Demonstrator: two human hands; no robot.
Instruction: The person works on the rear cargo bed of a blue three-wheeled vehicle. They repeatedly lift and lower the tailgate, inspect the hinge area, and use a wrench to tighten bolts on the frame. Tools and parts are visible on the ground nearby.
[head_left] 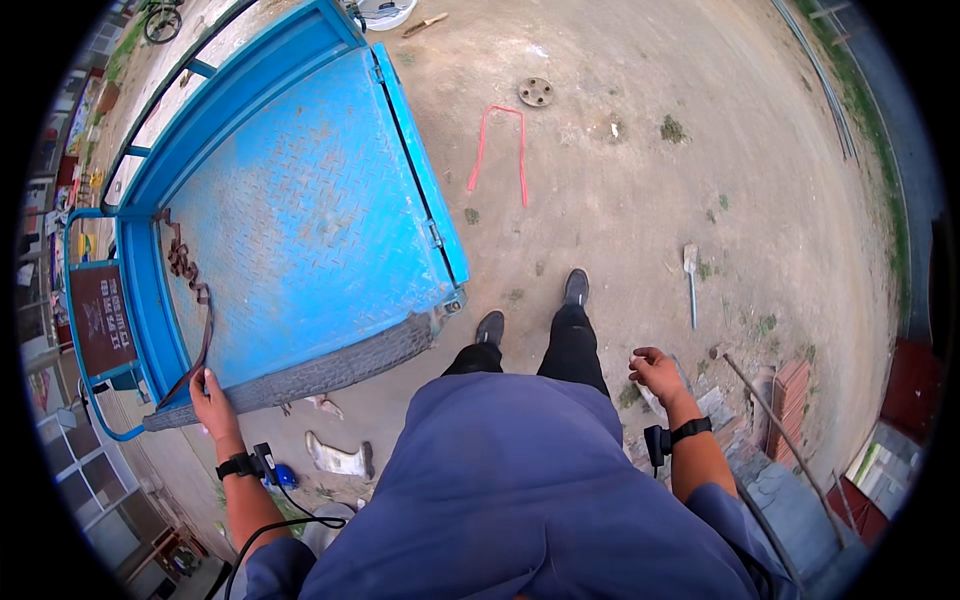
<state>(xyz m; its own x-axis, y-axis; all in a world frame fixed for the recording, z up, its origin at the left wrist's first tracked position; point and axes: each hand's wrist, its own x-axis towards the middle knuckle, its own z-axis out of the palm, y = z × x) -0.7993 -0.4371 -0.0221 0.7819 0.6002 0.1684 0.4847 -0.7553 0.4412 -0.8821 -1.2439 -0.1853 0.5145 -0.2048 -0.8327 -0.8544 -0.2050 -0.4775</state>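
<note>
My left hand (213, 405) is at the near edge of a blue cargo bed (295, 200), its fingers closed on a long brown strap (207, 325), part of which lies bunched along the bed's left side. A grey tyre-tread strip (350, 355) runs along that near edge. My right hand (655, 375) hangs at my right side, fingers loosely bent and apart, with no clear object in them. Both my shoes stand on the dirt just right of the bed.
A red cord (523, 160), a round metal plate (535, 92) and a shovel (691, 290) lie on the dirt. Bricks (788, 410) and a pole (770, 420) are at lower right; a white boot (340, 458) lies below the bed. Long pipes (830, 100) edge the yard.
</note>
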